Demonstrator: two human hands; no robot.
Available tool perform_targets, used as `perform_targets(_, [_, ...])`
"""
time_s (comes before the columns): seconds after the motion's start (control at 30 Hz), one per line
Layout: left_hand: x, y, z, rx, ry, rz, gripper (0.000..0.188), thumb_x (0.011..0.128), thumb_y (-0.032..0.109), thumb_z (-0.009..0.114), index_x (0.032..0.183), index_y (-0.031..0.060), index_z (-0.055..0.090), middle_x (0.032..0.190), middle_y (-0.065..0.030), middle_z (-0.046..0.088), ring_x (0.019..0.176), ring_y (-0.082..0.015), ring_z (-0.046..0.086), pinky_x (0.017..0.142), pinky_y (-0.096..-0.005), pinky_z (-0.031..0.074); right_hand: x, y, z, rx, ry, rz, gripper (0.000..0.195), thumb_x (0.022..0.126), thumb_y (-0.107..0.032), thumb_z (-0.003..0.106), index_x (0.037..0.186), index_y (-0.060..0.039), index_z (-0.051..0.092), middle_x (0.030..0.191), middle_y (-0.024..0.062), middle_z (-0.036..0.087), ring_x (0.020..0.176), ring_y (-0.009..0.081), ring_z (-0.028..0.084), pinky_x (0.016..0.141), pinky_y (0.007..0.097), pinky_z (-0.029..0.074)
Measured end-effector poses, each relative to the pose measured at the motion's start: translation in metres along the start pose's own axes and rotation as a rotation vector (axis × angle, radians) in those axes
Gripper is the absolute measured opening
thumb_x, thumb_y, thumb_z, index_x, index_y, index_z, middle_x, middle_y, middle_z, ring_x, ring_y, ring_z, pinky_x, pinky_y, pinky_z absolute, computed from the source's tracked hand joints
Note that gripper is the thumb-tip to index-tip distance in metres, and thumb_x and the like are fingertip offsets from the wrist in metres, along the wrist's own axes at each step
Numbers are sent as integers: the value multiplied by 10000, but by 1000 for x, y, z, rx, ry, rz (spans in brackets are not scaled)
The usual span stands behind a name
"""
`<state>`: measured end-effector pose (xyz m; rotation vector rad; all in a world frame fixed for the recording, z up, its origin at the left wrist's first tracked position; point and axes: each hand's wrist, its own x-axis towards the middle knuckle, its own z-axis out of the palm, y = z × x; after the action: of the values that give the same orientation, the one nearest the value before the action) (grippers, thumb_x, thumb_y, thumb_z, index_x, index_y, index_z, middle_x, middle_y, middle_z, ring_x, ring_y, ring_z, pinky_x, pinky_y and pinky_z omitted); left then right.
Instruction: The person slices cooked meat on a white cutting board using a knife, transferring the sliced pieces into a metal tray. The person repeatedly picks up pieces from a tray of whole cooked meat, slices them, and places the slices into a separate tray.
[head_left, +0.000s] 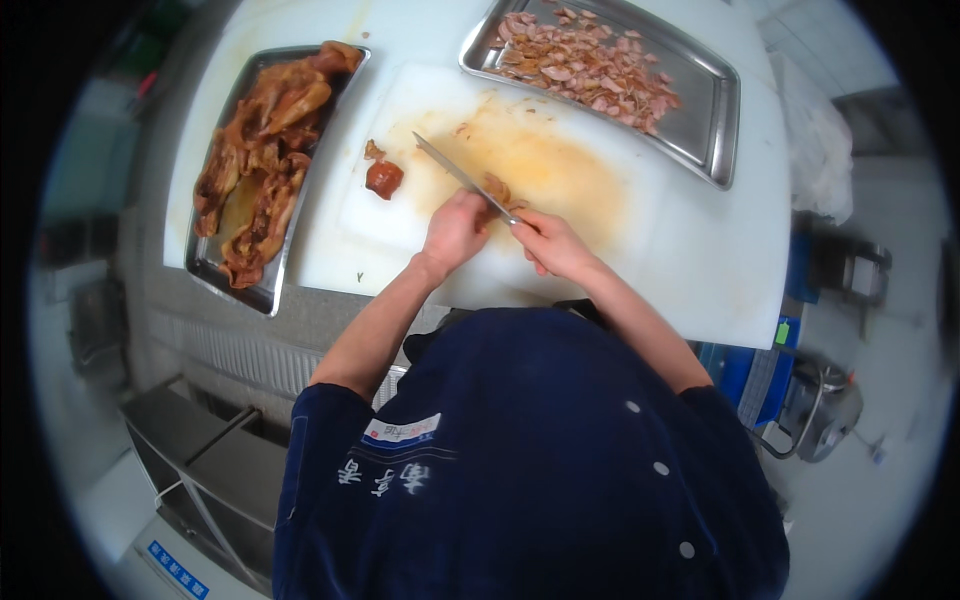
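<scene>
My right hand (551, 241) grips the handle of a kitchen knife (459, 174), whose long blade points up and left over a stained white cutting board (600, 176). Against the near side of the blade rests my left hand (456, 229), its fingers curled; whether it pins a piece of meat cannot be told. Sliced brown meat (496, 187) lies just beyond the blade, by the knife's handle end. Left of the knife tip, a reddish-brown chunk of meat (384, 179) and a small scrap (373, 150) lie on the board.
A metal tray (281, 281) with large browned meat pieces (281, 112) stands at the left, its near end past the table's edge. Another metal tray (712, 94) at the far right holds many pink meat slices (577, 64). A clear plastic bag (817, 142) hangs beside the table's right edge.
</scene>
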<state>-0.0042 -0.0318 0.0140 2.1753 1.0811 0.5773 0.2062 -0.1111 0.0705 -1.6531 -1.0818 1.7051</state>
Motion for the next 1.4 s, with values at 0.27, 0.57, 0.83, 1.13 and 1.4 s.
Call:
perform_targets(0.27, [-6,0,4,-27,66,28,236,808,-40,710,1030,33,677,1001,-164,655,892,-370,696,763,-445,587,-34,-29,-26,-21,-88,126,337,1117,-340,551,1241,-55,684,726,25,595,505,118,564,483,294,458])
perform_targets(0.57, [-6,-8,4,-97,172,-137,202,847,-55,699,1017,29,629,963,-132,644,854,-321,706,752,-413,591,4,6,-2,-17,-33,12,363,1142,-334,542,1368,-80,669,715,7,587,494,102,537,448,272,407])
perform_targets(0.83, [7,3,-6,75,108,-5,198,855,-26,716,1041,30,678,1030,-134,674,984,-344,674,831,-424,582,-49,12,-29,-64,51,2,330,1122,-332,571,1284,-69,685,718,9,568,526,111,554,505,296,454])
perform_targets(1.13, [-4,-6,-6,6,76,-40,223,847,6,745,1051,91,777,1064,-135,715,1062,-380,669,922,-460,572,-77,-29,-36,-204,-18,47,308,1105,-327,572,1188,-52,684,684,4,550,495,126,540,511,305,474])
perform_targets(1.4, [7,-16,-10,-26,59,-53,138,871,25,751,1002,70,753,1001,-128,700,943,-348,696,821,-434,589,20,-8,3,-157,0,-95,285,1102,-337,564,1074,-69,658,702,27,578,497,139,566,507,315,482])
